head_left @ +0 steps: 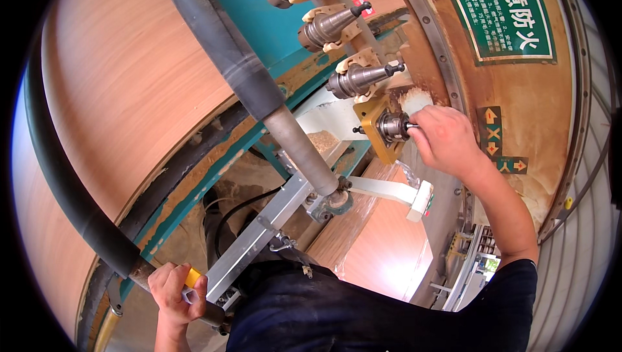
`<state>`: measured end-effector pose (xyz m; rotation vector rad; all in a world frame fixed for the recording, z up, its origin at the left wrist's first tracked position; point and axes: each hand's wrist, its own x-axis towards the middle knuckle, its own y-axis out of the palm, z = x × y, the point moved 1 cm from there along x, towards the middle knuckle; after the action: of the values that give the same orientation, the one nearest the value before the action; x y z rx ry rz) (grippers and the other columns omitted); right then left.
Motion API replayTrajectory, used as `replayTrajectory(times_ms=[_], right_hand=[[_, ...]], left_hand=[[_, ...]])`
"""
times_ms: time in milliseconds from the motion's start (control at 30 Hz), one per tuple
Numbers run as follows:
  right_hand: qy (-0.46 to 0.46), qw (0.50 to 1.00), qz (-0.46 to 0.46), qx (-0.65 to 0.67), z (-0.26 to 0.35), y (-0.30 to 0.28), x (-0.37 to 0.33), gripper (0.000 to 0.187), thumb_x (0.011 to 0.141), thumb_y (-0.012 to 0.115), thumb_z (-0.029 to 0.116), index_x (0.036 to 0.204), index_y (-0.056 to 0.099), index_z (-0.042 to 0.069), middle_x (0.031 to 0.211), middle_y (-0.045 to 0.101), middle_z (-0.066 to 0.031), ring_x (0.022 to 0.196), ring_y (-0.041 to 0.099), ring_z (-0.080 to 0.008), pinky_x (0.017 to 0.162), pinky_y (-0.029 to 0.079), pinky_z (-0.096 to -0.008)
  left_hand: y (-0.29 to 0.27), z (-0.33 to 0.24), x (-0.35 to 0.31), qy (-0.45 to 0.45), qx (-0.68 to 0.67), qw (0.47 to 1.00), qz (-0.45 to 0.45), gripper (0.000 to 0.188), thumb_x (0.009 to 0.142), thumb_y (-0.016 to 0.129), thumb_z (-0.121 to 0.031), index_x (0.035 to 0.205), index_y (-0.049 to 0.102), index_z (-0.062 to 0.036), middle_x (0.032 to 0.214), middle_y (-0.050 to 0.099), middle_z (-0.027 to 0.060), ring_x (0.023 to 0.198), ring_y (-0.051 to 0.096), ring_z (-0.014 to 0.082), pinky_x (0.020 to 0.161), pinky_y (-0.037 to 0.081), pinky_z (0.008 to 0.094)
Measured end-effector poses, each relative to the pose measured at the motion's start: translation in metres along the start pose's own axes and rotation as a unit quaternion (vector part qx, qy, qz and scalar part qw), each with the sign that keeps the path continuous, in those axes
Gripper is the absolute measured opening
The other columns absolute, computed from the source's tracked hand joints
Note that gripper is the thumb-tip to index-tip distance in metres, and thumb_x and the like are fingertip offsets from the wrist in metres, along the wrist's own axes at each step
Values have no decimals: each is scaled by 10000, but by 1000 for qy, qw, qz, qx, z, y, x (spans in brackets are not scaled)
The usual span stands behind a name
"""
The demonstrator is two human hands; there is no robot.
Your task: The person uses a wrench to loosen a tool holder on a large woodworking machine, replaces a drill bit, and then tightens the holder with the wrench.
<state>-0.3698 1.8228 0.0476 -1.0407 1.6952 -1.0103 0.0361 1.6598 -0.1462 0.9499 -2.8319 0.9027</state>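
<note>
My right hand (447, 137) is closed in a pinch on a thin metal shank at the mouth of a steel tool holder (392, 127). That holder sits sideways in a gold-coloured metal bracket (374, 130); my fingers hide most of the shank. At the lower left, my left hand (173, 292) is closed round a small plastic case with a yellow end (192, 277) and a clear, squared end (190, 295). This hand is next to a dark padded roller. Most of the case is hidden by my fingers.
Several cone-shaped tool holders (360, 81) hang in pale plastic forks (363, 58) beyond the bracket. A padded grey roller (249, 70) and a metal rail (249, 248) cross the middle. Wood-grain panels (123, 93) lie left; a green sign (502, 12) is on the brown panel right.
</note>
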Motion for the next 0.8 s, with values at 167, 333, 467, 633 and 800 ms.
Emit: replayTrajectory(times_ms=[167,333,467,633,800], right_hand=[[-12,999,-27,40,-2,1,2,122,725,668,79,815,599,36,745,591,-113,713,590,-316,669,469,-394],[-28,999,-12,27,-5,2,5,126,712,669,65,814,600,37,747,596,-119,717,592,-321,677,462,-398],[-26,999,26,9,-6,1,8,127,703,669,71,807,601,43,752,604,-117,724,596,-314,676,451,-404],[-5,1000,14,12,1,-2,9,138,698,675,89,808,603,46,753,609,-111,736,597,-305,690,446,-404],[-1,1000,27,7,0,-3,7,139,706,677,104,811,605,48,760,617,-107,755,602,-304,702,450,-394]], left_hand=[[0,0,1,-4,4,1000,3,212,669,695,-120,802,578,-5,579,492,86,480,475,251,477,357,336],[1,0,2,-5,7,1000,6,214,662,696,-119,801,583,-3,579,492,87,480,475,251,478,357,335],[1,0,3,-3,6,1000,3,212,665,696,-119,800,582,-3,583,497,88,481,478,249,479,358,334],[-1,0,3,9,8,1000,-7,215,666,699,-120,804,580,-7,589,503,89,485,483,250,483,361,334],[-1,1,0,4,2,1000,3,211,669,699,-121,803,581,-7,589,500,89,484,481,254,484,362,335]])
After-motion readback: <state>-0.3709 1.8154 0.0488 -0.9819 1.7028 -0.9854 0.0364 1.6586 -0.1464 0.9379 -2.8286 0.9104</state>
